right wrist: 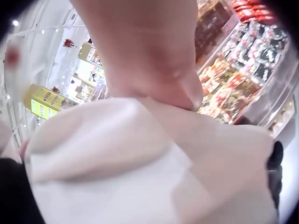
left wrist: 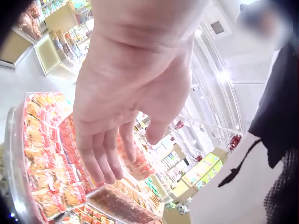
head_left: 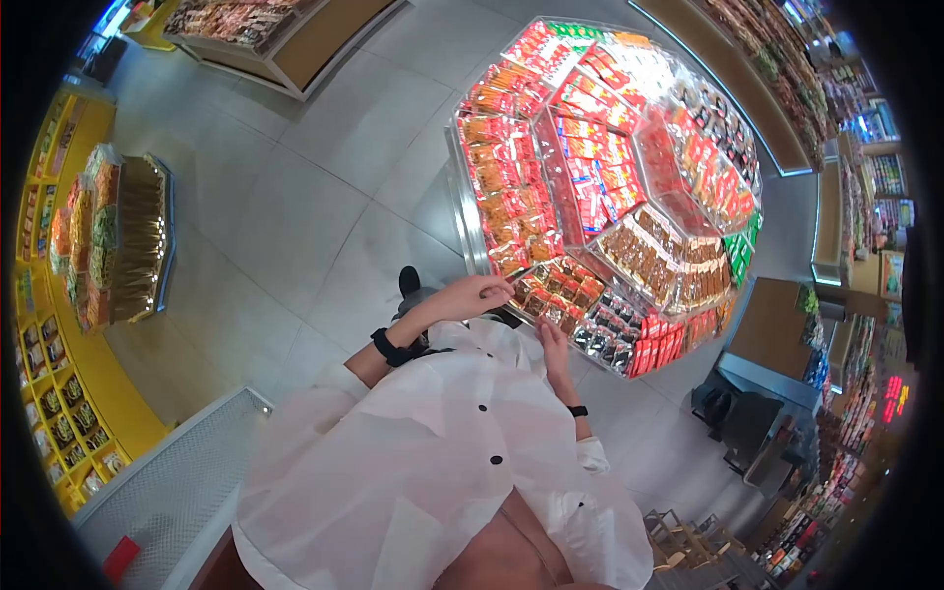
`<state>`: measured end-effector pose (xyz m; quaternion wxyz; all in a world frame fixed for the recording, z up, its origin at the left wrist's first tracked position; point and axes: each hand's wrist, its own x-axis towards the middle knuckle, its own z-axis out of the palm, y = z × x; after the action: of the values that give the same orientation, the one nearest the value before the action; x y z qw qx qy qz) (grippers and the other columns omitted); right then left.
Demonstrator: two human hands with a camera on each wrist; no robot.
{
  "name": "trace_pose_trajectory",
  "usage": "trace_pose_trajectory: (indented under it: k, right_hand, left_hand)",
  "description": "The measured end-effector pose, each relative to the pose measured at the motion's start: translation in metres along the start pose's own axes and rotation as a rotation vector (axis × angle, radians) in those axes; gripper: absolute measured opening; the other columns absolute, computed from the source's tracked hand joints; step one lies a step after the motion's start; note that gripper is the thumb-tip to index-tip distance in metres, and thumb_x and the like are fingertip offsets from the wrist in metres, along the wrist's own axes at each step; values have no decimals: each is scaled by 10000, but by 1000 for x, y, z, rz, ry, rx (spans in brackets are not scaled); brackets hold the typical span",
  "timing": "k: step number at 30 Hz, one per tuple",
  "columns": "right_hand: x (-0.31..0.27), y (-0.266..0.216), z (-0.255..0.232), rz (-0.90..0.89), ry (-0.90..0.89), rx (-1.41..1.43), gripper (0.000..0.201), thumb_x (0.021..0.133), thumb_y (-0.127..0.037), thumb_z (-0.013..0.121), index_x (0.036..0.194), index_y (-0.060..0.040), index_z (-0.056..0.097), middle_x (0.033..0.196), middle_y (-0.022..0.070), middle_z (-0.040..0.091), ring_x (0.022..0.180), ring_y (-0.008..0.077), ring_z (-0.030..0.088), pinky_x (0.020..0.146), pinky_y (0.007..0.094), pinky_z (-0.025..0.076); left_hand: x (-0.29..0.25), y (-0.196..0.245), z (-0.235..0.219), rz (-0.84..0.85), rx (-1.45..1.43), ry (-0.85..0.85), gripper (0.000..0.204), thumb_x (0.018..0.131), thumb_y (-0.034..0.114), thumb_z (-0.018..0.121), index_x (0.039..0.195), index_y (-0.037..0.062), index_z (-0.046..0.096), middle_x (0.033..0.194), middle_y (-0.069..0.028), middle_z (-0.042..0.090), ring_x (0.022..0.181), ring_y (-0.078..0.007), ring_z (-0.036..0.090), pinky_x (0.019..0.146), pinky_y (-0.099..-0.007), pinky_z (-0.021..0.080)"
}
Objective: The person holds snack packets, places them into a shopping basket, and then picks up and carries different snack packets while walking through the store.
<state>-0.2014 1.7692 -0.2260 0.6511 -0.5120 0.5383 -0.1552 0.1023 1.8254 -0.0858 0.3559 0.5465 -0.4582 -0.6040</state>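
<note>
In the head view the left hand (head_left: 484, 292), with a black watch (head_left: 391, 346) on its wrist, is at the near edge of a tiered display (head_left: 462, 202) of packaged snacks. The left wrist view shows this hand (left wrist: 128, 102) with fingers loosely extended and nothing between them. The right hand (head_left: 553, 346), with a dark band (head_left: 577, 410), is beside the front of the white shirt (head_left: 423, 413), near brown packets (head_left: 570, 295). In the right wrist view, shirt cloth (right wrist: 140, 158) covers the fingers of the right hand (right wrist: 154, 70); whether they grip the cloth cannot be told.
A mesh-sided cart (head_left: 187, 482) stands at the lower left, near yellow shelving (head_left: 128, 383). A smaller snack display (head_left: 138, 236) is at the left. Another counter (head_left: 295, 49) stands at the upper left. Brown boxes (head_left: 779, 324) and dark chairs (head_left: 749, 423) are at the right.
</note>
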Motion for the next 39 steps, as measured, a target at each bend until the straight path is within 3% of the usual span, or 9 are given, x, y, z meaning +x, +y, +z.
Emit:
trace_pose_trajectory:
  k: [4,7,16,19,23,30,33,38,39]
  right_hand:
    - [26,-98,115,192,-496,543,514,1056,-367,314,1437,-28,371,1451,169,443,1351,274,416,1151,375,295]
    - [50,-156,217,209,-713,781,617,1045,-468,226,1480,-36,299,1483,203,389,1385,306,364,1153,408,278]
    - [65,-269,431,419,-1114,654,656,1030,-512,223,1498,-55,272,1515,206,333,1411,332,310,1155,428,266]
    - [38,-292,395,459,-1238,602,671,1024,-528,222,1505,-62,263,1527,208,312,1421,342,290,1155,436,261]
    - [81,-302,402,603,-1167,785,721,1001,-583,213,1525,-88,220,1560,205,240,1443,361,228,1160,448,239]
    - [212,-368,424,128,-828,847,564,1020,-355,279,1505,-67,253,1489,165,383,1385,289,355,1146,426,286]
    - [273,-418,430,-378,-663,-220,598,1054,-407,122,1380,25,376,1423,182,414,1362,283,356,1159,380,261]
    - [361,-463,461,-422,-603,167,579,1059,-386,141,1359,33,406,1383,135,470,1328,241,402,1139,373,294]
    - [377,-475,468,-143,-725,572,574,1059,-389,153,1358,27,412,1374,124,480,1323,228,408,1134,366,293]
  left_hand:
    - [-52,7,-65,61,88,62,393,958,261,578,1269,20,562,1208,-140,617,1093,-233,591,919,-354,466]
    - [-76,16,-87,570,475,310,563,886,293,639,1384,78,487,1529,-142,338,1425,-333,281,1160,-479,239]
    - [-127,-18,-187,746,985,373,593,863,425,583,1367,120,516,1412,-105,477,1311,-349,384,1112,-596,224]
    - [-116,-13,-226,752,953,292,589,847,375,587,1369,112,511,1423,-111,476,1334,-359,372,1097,-591,241]
    - [-88,-11,-277,748,942,309,613,810,273,604,1388,109,483,1433,-136,460,1320,-356,399,1081,-549,286]
    - [19,15,-406,781,978,209,689,754,121,629,1417,105,441,1448,-172,435,1299,-353,439,1056,-485,353]
    - [84,6,-464,655,962,279,782,669,78,675,1415,109,445,1036,-116,588,941,-300,552,880,-420,430]
    - [143,41,-553,621,1013,238,765,681,85,665,1412,61,441,1016,-122,596,952,-298,568,864,-422,441]
    - [153,43,-566,701,958,360,746,691,88,660,1403,35,445,1005,-126,604,931,-301,582,840,-419,454]
